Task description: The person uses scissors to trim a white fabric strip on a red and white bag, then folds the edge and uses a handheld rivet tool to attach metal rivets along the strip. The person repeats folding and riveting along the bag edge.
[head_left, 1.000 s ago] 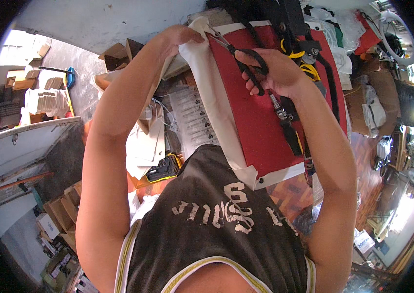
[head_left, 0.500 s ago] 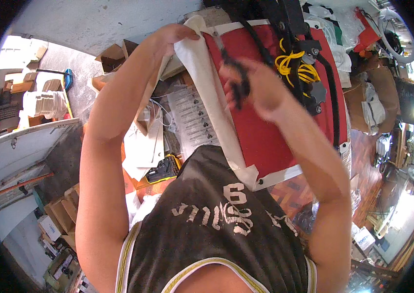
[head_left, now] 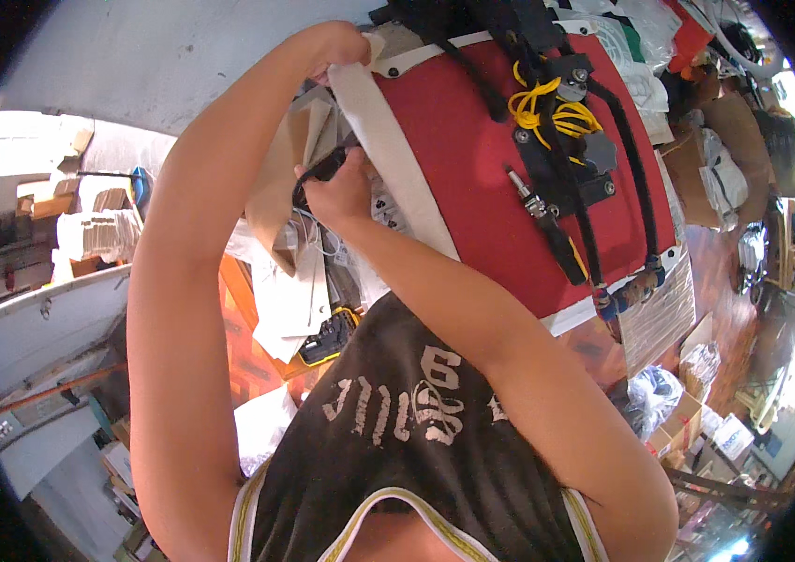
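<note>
A cream fabric strip [head_left: 402, 155] runs along the left edge of a red fabric panel [head_left: 458, 140] with a white border. At the strip's far end, my left hand [head_left: 339, 45] is closed on the fabric; its fingertips are partly hidden. My right hand [head_left: 343, 192] is closed around black-handled scissors [head_left: 322, 169], just left of the strip. The blades are mostly hidden. On the red panel lie a black strapped frame [head_left: 533, 140], a yellow cord [head_left: 573, 119] and a slim black tool with a silver tip [head_left: 547, 220].
Under my arms are white sheets [head_left: 289, 304], tan offcuts [head_left: 275, 192] and a black-and-yellow bit case [head_left: 330, 335]. Brown paper and plastic bags [head_left: 720, 178] sit at the right. A cardboard box [head_left: 683, 421] stands on the floor. A pale wall [head_left: 154, 56] rises at the far left.
My right hand has swung left and nearer with the scissors, from above the red panel to beside the strip. The silver-tipped tool now shows. My left hand still holds the far end.
</note>
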Tool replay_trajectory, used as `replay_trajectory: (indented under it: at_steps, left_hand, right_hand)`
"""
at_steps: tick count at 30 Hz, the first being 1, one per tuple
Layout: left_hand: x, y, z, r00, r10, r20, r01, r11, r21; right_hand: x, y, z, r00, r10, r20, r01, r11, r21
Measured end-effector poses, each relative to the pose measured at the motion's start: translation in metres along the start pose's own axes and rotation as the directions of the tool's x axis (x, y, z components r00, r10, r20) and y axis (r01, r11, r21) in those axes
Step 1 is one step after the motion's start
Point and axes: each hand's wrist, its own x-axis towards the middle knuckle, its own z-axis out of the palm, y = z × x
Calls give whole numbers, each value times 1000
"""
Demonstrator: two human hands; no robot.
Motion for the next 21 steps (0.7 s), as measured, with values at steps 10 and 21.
replay_trajectory:
  at_steps: [10, 21]
  left_hand:
    - [0, -4, -6, 994, 82, -78, -71, 988, 135]
    - [46, 4, -16, 938, 299, -178, -180, 855, 487]
  right_hand:
    - [27, -4, 7, 985, -141, -103, 140, 990, -15]
    - [35, 14, 18, 932, -312, -183, 299, 950, -94]
